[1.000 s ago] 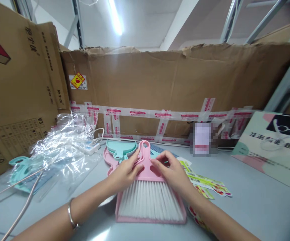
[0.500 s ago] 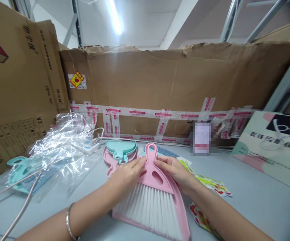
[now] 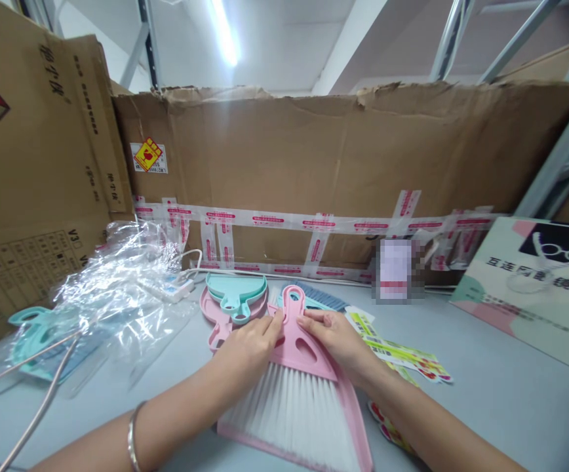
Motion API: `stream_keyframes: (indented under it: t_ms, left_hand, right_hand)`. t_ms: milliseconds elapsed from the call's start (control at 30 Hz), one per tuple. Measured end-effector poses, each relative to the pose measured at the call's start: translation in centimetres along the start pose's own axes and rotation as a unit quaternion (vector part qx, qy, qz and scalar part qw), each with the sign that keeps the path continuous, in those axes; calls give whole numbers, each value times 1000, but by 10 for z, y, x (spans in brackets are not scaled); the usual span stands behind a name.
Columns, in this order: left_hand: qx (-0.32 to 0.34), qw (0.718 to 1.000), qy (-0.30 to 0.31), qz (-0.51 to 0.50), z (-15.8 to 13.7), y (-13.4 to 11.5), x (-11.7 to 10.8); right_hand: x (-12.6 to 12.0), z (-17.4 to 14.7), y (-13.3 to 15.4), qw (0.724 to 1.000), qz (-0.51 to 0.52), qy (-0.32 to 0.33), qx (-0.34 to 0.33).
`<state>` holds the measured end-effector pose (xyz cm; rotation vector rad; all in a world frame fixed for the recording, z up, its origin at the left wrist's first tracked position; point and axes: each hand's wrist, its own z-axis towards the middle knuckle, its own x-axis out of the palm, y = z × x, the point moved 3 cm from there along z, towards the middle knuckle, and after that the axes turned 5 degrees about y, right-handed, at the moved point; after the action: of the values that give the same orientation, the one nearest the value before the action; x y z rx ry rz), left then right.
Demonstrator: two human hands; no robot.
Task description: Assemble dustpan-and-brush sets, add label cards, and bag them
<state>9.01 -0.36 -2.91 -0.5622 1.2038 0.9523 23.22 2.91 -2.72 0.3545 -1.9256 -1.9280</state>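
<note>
A pink hand brush (image 3: 290,347) with white bristles lies over a pink dustpan (image 3: 356,419), their handles lined up and pointing away from me. My left hand (image 3: 250,344) is closed on the left side of the brush, near the base of its handle. On the right side, my right hand (image 3: 336,337) pinches the handle base with thumb and fingers; some fingers are hidden beneath. Just behind my left hand sit a small teal dustpan (image 3: 238,287) and another pink dustpan (image 3: 210,313). A brush with blue bristles (image 3: 321,298) lies beyond the pink handle.
Clear plastic bags (image 3: 127,275) cover a teal brush and dustpan (image 3: 31,341) on the left. Printed cards (image 3: 407,357) lie right of my right hand. A blurred phone-like object (image 3: 395,265), a printed box (image 3: 515,288) and a large carton (image 3: 284,151) stand behind. Cables (image 3: 43,406) cross the left front.
Both hands keep nearly the same hold on the pink brush and dustpan. My right fingers have shifted slightly at the handle base. The whole view has moved a little.
</note>
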Motion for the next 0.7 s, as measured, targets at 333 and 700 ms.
stream_keyframes:
  t_ms: [333,700]
  left_hand:
    - [-12,1000,11,-12,1,0,0]
    - [10,1000,-20,5,0,1,-3]
  right_hand:
    - [-1,4,-6,999,-34,-8,-9]
    - [1,0,0,998,-51,0,-27]
